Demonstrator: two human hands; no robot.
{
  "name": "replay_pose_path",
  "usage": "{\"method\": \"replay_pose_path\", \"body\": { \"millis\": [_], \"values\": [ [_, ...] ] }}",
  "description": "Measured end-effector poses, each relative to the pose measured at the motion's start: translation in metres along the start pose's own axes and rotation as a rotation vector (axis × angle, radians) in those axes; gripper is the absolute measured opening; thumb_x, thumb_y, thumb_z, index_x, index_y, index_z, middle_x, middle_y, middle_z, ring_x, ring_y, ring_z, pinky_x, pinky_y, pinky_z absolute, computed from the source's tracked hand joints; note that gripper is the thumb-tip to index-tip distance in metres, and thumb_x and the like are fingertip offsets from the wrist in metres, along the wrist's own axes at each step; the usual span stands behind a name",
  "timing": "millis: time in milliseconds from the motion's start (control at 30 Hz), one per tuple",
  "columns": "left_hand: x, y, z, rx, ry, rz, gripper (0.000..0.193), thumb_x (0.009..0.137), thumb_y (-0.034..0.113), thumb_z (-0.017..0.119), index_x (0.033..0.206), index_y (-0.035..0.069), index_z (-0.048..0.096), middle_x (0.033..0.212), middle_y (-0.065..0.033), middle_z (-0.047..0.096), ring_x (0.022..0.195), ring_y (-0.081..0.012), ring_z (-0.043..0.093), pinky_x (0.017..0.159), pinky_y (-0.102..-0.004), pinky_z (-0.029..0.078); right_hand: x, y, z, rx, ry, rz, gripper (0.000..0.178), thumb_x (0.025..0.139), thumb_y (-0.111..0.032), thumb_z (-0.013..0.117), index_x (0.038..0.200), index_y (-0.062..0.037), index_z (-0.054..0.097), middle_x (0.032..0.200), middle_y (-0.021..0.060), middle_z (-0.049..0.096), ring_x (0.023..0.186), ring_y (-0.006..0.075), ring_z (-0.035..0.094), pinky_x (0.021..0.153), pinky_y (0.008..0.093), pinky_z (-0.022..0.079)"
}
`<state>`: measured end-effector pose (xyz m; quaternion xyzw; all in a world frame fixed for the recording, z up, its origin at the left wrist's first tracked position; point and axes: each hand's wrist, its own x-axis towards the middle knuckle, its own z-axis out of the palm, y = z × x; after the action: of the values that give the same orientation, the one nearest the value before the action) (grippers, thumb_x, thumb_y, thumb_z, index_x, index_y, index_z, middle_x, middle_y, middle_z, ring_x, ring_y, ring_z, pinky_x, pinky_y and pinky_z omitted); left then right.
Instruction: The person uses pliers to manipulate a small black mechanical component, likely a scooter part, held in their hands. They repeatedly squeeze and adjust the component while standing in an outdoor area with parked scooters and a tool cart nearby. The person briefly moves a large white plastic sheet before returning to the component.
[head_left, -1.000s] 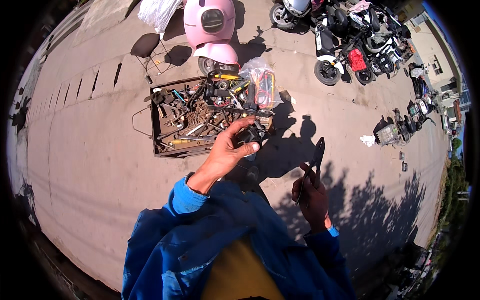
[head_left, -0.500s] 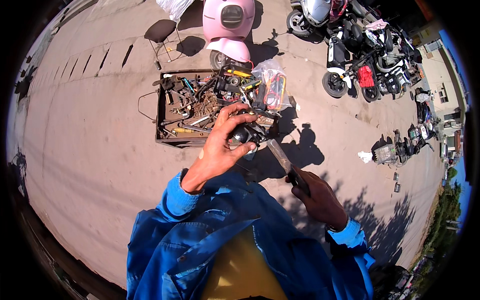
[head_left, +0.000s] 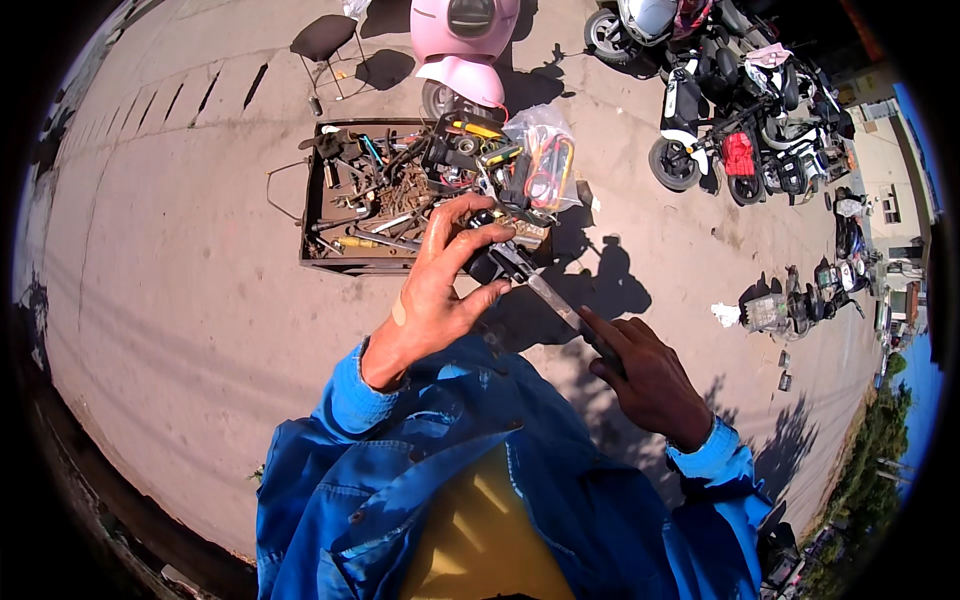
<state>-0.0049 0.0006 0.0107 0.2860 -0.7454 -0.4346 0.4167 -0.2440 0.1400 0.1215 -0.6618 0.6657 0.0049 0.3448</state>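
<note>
- While the ground is pale, sunlit concrete (head_left: 180, 300) throughout, the far left has a dark stool (head_left: 322, 36) on thin legs.
- Right of the stool and nearer, an open, shallow brown toolbox (head_left: 360, 267) is crowded with loose tools, a yellow-handled one (head_left: 357, 242) lying by its near edge.
- Beyond the toolbox stands a pink scooter (head_left: 462, 80); at the toolbox's far right corner is a clear plastic bag (head_left: 550, 160) with red and yellow items inside.
- At the centre, the left hand (head_left: 437, 298) is curled around a black part (head_left: 485, 265), thumb on the near side and fingers over the far side, just in front of the toolbox.
- The black part looks light, hard and rather smooth, so it could turn in the grip; its rounded body seems the best place to hold, leaving the narrower right end free. Its fine detail is too small to make out.
- Just to the right, a flat-bladed tool (head_left: 555, 303) slants with its tip at that right end, apparently touching it. It looks stiff and fairly light, best held by its dark handle.
- The right hand (head_left: 650, 378) is closed on that handle, nearer and further right; the two hands are apart.
- At far right, several parked scooters (head_left: 680, 140) crowd together.
</note>
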Motion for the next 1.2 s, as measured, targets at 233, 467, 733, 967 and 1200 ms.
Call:
{"method": "replay_pose_path", "body": {
  "millis": [233,467,733,967,1200],
  "values": [
    [0.000,0.002,0.009,0.013,-0.012,0.013,0.062,0.070,0.001,0.087,0.128,0.007,0.066,0.144,-0.0190,0.047,0.136,-0.0379,0.047,0.113,-0.0473,0.041,0.001,0.008,-0.002,0.061,0.010,0.003,0.065,0.099,-0.015,0.066,0.159,-0.0096,0.039,0.117,0.0180,0.059,0.106,0.0380,0.061,0.091,0.0476,0.050],
    [0.002,0.002,0.014,0.006,-0.021,0.068,0.060,0.072,0.005,0.089,0.128,0.008,0.066,0.142,-0.0192,0.044,0.136,-0.0385,0.046,0.111,-0.0478,0.042,0.000,0.026,0.007,0.239,0.064,0.007,0.053,0.099,-0.017,0.068,0.147,-0.0057,0.049,0.118,0.0189,0.057,0.102,0.0396,0.063,0.088,0.0466,0.050],
    [-0.011,-0.005,0.027,0.079,-0.066,0.101,0.060,0.072,0.005,0.089,0.128,0.007,0.064,0.141,-0.0201,0.044,0.134,-0.0395,0.045,0.110,-0.0481,0.043,-0.001,0.035,0.014,0.340,-0.118,0.150,0.049,0.099,-0.016,0.067,0.142,-0.0047,0.047,0.125,0.0198,0.059,0.109,0.0398,0.063,0.093,0.0456,0.048],
    [-0.026,-0.013,0.032,0.077,-0.101,0.048,0.060,0.075,0.003,0.087,0.130,0.006,0.062,0.143,-0.0200,0.040,0.134,-0.0398,0.045,0.106,-0.0480,0.047,-0.003,0.043,0.033,0.303,-0.073,0.026,0.061,0.100,-0.017,0.066,0.155,-0.0087,0.039,0.128,0.0198,0.056,0.113,0.0401,0.060,0.097,0.0477,0.046],
    [-0.028,-0.012,0.033,0.079,-0.104,0.051,0.060,0.075,0.000,0.087,0.129,0.005,0.061,0.141,-0.0214,0.039,0.129,-0.0393,0.049,0.105,-0.0469,0.049,-0.002,0.040,0.034,0.213,-0.073,0.018,0.065,0.100,-0.017,0.067,0.158,-0.0098,0.037,0.119,0.0187,0.055,0.105,0.0397,0.061,0.090,0.0477,0.049]
  ]
}}
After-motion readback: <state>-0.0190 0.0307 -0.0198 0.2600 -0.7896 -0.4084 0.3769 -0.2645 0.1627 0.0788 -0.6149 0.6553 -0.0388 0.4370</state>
